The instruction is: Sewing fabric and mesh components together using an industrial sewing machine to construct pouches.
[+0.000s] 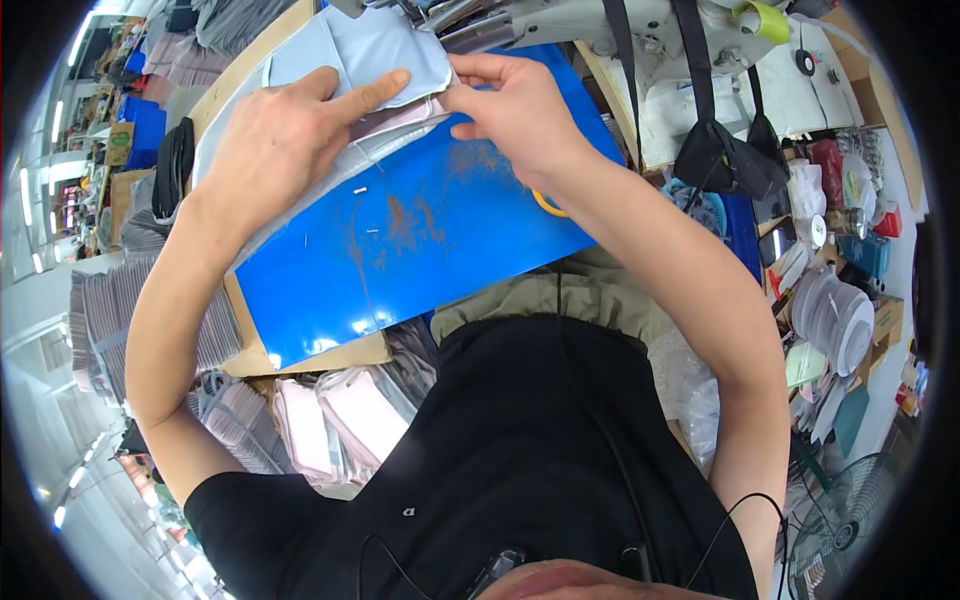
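Near the grey machine, my left hand is pressing pale-blue fabric, my right hand is pinching its edge, and my wrist is partly hiding a yellow ring.

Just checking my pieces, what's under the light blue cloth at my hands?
Between your left hand and right hand, a pinkish layer peeks out from under the light blue cloth. Anything farther beneath is covered and cannot be seen.

Loc: sewing wkshp | sewing mach. | bundled fabric pcs | white spool
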`<state>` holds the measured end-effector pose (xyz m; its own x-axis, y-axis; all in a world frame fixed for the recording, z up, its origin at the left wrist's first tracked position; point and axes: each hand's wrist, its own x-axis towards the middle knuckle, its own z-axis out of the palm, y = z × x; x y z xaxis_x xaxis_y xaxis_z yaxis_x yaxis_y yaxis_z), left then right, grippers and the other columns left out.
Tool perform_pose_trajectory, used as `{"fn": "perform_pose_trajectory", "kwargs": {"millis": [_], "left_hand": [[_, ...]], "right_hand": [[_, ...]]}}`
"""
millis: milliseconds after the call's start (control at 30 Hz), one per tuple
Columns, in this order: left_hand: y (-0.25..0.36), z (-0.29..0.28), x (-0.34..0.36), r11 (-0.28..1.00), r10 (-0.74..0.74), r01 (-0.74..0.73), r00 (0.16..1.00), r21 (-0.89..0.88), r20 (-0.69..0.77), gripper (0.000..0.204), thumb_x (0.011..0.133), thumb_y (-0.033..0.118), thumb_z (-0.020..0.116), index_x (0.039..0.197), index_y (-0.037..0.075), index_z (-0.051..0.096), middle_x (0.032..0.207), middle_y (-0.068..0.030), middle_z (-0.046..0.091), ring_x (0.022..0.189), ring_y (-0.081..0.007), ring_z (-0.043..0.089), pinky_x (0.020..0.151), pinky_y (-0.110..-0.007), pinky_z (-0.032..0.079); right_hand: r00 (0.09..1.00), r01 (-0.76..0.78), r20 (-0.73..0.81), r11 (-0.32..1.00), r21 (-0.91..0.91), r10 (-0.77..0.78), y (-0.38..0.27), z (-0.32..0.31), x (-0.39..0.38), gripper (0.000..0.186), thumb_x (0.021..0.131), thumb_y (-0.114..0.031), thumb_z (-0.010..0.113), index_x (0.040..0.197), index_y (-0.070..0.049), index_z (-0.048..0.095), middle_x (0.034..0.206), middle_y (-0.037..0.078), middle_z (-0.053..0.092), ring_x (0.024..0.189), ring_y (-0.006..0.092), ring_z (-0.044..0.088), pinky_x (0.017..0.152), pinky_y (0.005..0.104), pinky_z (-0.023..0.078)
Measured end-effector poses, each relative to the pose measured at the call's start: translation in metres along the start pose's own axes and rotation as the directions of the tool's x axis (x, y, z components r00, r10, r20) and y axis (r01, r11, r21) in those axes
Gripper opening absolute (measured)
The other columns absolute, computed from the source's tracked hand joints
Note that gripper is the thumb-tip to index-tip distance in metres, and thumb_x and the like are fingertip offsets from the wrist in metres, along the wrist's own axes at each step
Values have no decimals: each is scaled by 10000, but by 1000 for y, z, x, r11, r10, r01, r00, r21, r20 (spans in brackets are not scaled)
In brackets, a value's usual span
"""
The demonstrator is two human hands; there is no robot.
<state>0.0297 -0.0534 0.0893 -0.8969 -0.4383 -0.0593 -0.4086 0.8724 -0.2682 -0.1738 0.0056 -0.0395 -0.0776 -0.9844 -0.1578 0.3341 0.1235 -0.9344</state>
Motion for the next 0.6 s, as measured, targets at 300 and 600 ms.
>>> {"fn": "perform_pose_trajectory", "kwargs": {"millis": [300,600], "left_hand": [[-4,-18,17,994,81,-85,995,66,57,594,857,54,700,1427,214,649,804,-131,572,659,-302,627,621,-415,531],[-5,-31,37,973,106,-121,991,195,85,526,848,65,667,1367,144,674,863,-142,631,708,-309,692,649,-406,560]], "right_hand": [[995,36,-95,963,268,-11,2,13,10,233,892,-84,762,1109,1,754,956,52,741,812,104,679,684,269,564],[984,-114,-126,987,116,128,-16,14,9,176,901,-122,771,1049,-33,737,964,32,735,863,102,680,720,286,561]]}}
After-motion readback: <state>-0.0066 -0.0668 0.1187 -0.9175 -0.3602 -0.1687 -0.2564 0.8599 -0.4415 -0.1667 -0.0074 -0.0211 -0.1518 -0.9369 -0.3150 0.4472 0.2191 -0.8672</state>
